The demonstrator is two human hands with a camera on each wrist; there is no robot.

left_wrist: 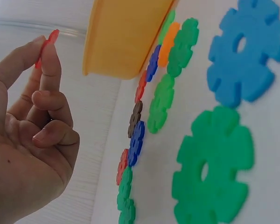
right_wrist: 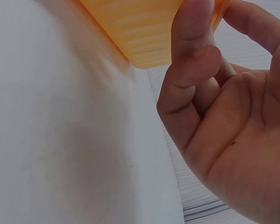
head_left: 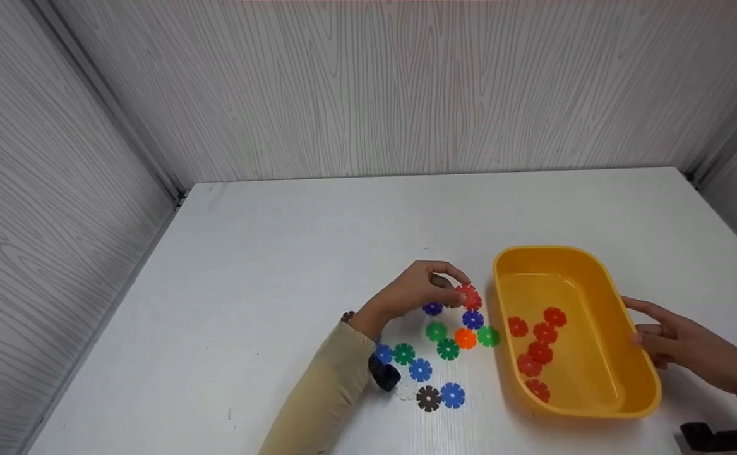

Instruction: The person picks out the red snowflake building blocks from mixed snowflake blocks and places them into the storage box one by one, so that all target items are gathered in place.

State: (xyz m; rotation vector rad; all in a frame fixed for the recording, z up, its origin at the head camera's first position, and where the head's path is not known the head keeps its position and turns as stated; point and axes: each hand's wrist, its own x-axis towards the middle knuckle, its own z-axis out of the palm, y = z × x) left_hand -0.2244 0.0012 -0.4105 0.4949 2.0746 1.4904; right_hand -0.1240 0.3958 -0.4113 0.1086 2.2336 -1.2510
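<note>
My left hand [head_left: 415, 291] pinches a red notched plastic disc [left_wrist: 47, 46] between thumb and fingertips, raised above the table. Beneath and beside it lie similar flower-shaped discs, among them a dark blue disc [head_left: 473, 319], an orange disc [head_left: 465, 339] and a light green disc [head_left: 488, 336]. To the right stands a yellow plastic tub [head_left: 586, 278] with several red discs [head_left: 540, 352] lying inside, toward its left wall. My right hand [head_left: 690, 344] holds the tub's right side, thumb at the rim and a finger against the outer wall [right_wrist: 135, 32].
Nearer the front lie blue discs [head_left: 452, 395], a dark brown disc [head_left: 428, 399] and a clear disc [head_left: 406, 390], partly by the left sleeve [head_left: 327, 385]. Wood-grain panels [head_left: 368, 88] stand behind and beside the white table [head_left: 248, 253].
</note>
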